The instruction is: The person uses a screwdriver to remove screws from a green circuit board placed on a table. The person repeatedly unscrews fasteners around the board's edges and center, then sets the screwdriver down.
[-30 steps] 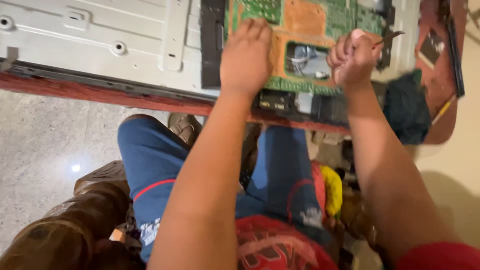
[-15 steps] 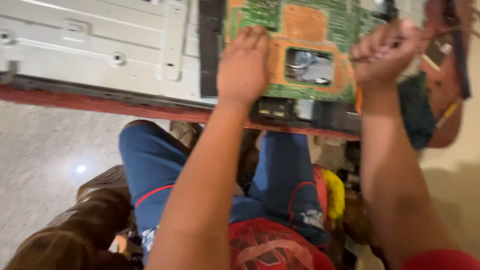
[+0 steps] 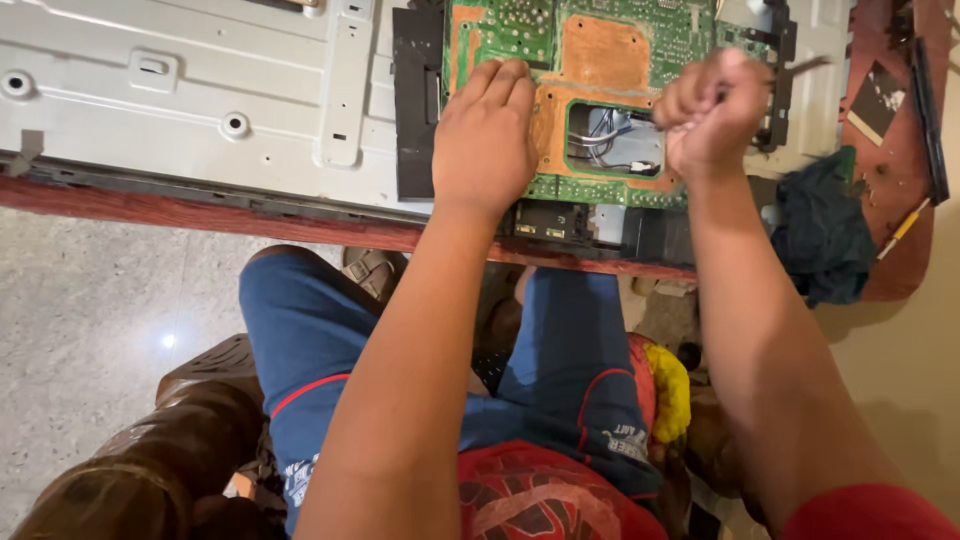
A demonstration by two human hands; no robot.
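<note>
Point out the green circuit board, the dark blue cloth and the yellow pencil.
green circuit board [image 3: 655,40]: head view, on its upper green area.
dark blue cloth [image 3: 815,235]: head view, middle of the crumpled fabric.
yellow pencil [image 3: 903,228]: head view, mid-shaft, on the red table.

A single head-worn camera looks steeply down from above the person's own lap, facing forward over the knees to the near edge of the worktop [image 3: 200,215]. It sits close: both forearms fill the middle, the circuit board [image 3: 600,60] lies at the top edge, and the floor [image 3: 90,300] shows lower left.
</note>
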